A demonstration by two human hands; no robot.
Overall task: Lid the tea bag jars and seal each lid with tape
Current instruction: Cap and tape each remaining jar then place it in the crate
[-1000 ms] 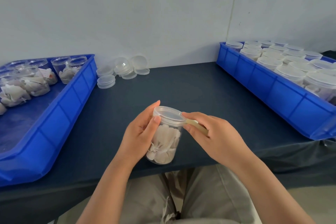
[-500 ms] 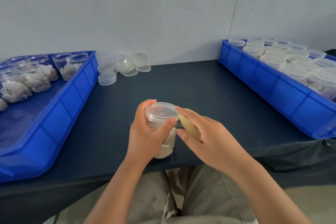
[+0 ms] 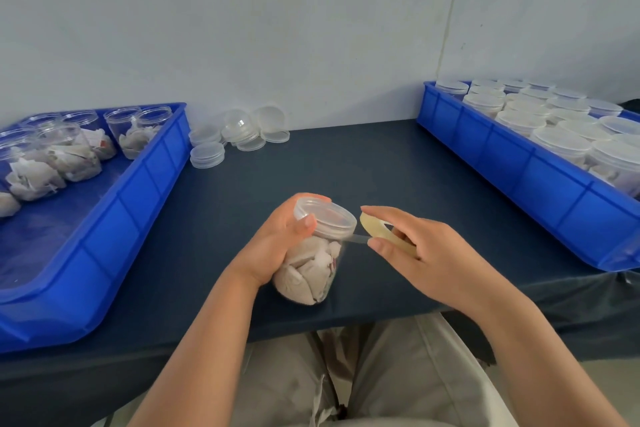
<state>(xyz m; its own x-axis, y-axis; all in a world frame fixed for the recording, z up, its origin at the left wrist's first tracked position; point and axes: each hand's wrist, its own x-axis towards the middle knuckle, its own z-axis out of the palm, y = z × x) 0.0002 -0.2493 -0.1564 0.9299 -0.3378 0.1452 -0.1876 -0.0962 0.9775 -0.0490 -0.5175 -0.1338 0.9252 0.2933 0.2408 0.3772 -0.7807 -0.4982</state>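
Clear plastic jar [image 3: 311, 260] of tea bags, lidded and tilted, is gripped by the left hand [image 3: 277, 246] over the dark surface [image 3: 346, 166], while the right hand [image 3: 429, 253] just beside it pinches a yellowish tape roll [image 3: 379, 230] whose strip [image 3: 358, 238] reaches the jar's neck.

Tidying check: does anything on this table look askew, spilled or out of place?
Only the spare lids by the wall: a loose heap, some propped on edge. The jar tilts in the left hand while the right hand holds the tape roll; nothing spilled.
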